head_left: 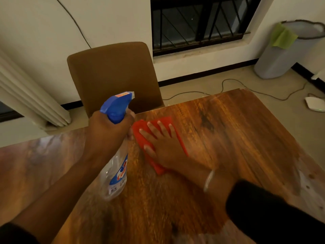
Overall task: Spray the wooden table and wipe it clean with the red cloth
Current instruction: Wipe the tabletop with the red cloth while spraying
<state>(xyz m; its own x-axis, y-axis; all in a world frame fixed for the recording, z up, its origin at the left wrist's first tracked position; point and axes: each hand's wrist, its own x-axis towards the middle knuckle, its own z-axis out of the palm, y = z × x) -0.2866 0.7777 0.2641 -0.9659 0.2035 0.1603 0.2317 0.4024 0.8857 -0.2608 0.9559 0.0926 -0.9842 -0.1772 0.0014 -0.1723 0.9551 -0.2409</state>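
Observation:
My left hand [109, 131] grips the neck of a clear spray bottle [116, 175] with a blue trigger head, held upright above the wooden table [228, 138], nozzle facing away toward the far edge. My right hand [161, 143] lies flat with fingers spread on the red cloth [139, 127], pressing it onto the table top just right of the bottle. The cloth is folded and mostly covered by the hand. The table surface looks blurred with motion.
A brown upholstered chair [114, 74] stands at the table's far edge. On the floor beyond lie a cable [228, 81] and a white device [314, 103]. A grey bin [284, 57] with a green cloth stands at the right wall.

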